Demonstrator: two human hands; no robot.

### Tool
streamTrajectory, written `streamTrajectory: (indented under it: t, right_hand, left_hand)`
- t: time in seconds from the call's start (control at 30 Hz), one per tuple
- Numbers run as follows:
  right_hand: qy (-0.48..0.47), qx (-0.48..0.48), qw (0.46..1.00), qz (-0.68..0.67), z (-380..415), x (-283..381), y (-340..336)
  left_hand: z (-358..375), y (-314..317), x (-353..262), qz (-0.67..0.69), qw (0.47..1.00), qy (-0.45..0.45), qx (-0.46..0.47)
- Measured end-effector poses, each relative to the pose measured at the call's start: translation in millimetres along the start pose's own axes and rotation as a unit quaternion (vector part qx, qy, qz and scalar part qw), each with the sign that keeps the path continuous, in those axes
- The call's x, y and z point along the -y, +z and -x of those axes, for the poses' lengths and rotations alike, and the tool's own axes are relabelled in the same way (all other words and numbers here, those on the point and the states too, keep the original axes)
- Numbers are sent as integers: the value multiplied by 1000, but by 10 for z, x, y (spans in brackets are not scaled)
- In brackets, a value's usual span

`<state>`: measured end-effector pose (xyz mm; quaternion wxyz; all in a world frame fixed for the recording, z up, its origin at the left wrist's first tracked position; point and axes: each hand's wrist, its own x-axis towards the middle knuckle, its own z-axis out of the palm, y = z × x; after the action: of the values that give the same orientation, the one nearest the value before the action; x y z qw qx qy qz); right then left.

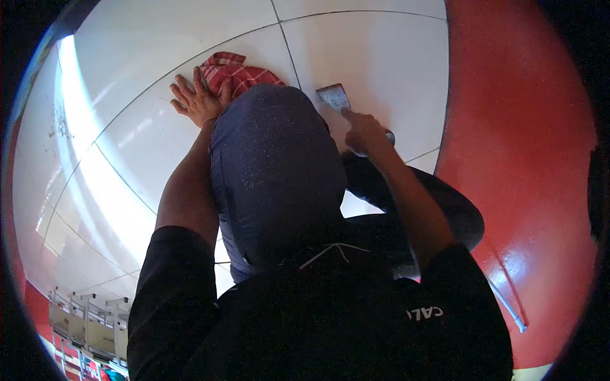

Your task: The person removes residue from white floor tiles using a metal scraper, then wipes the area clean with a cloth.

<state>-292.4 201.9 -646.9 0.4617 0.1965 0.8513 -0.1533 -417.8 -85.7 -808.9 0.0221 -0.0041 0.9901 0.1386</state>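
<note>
My left hand (198,101) lies palm down on the white tiled floor (372,47), fingers spread, its thumb side at the edge of a red checked cloth (244,76). The cloth is crumpled, and my raised knee hides part of it. In my right hand (367,133) is a scraper (334,96) with a wide, flat, worn metal blade. My fingers wrap its handle, with the index finger stretched toward the blade. The blade points up and left, close over a tile right of the grout line. Most of the handle is hidden in my grip.
My dark-trousered knee (276,171) rises between my arms. A red wall (518,114) borders the floor on the right, with a light-blue stick (508,306) beside it. Metal-framed furniture (89,327) stands at the lower left. Bright light reflects off the left tiles.
</note>
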Motion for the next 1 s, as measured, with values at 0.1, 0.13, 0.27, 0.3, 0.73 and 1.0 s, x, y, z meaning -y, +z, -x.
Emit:
streamTrajectory:
  t: [0.1,0.13,0.27,0.3,0.73,1.0]
  right_hand:
    - [-35,-53,997,32,-324,94,-68]
    - [-52,-92,994,22,-485,219,-199]
    - [-104,-174,979,22,-1020,603,-610]
    - [-101,-149,983,34,-1006,599,-538]
    - [86,-6,996,-16,776,-549,798]
    - [26,-257,944,-206,444,-509,1439]
  left_hand:
    - [30,-11,19,10,1000,15,-4]
    - [64,-25,14,13,1000,14,5]
    - [21,6,7,13,1000,9,-19]
    - [60,-2,24,16,1000,11,-18]
    - [9,320,175,-20,997,14,-71]
    - [48,202,36,-3,999,-9,-53]
